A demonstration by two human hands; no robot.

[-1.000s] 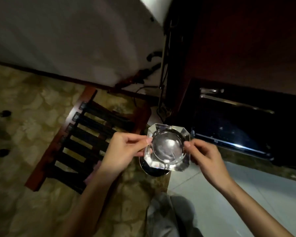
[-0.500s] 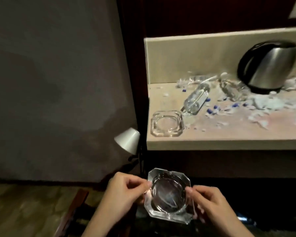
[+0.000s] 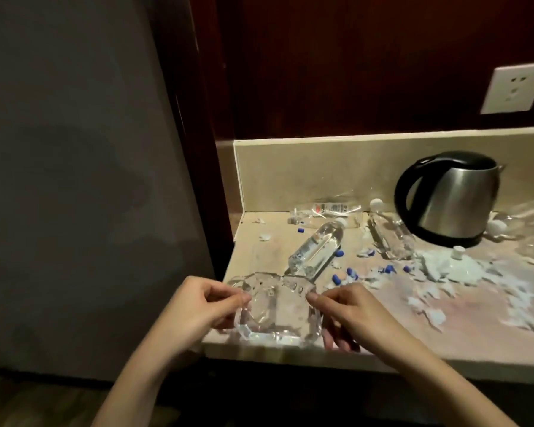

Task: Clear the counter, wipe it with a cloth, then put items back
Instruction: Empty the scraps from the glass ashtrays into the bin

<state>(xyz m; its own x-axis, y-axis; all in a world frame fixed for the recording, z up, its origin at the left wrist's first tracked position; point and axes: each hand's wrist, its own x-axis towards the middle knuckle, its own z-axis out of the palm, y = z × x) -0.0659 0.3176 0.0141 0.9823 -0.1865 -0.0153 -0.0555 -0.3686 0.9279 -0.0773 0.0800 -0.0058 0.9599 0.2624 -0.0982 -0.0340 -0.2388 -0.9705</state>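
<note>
Hands (image 3: pixel 195 306) (image 3: pixel 349 315) pinch glass ashtray (image 3: pixel 278 315) over littered counter (image 3: pixel 383 334) corner.

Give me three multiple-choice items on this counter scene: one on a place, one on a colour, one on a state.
1. Where does the kettle stand?
A. back right of the counter
B. on the floor
C. front left corner

2. What colour are the small caps scattered on the counter?
A. red
B. blue
C. green

3. How does the nearest water bottle sit?
A. upright
B. on its side
C. held in a hand

Key: 1 A, it stands against the backsplash; 2 B, plainly blue; 3 B, it lies flat, while the left hand and right hand pinch the glass ashtray.
</note>
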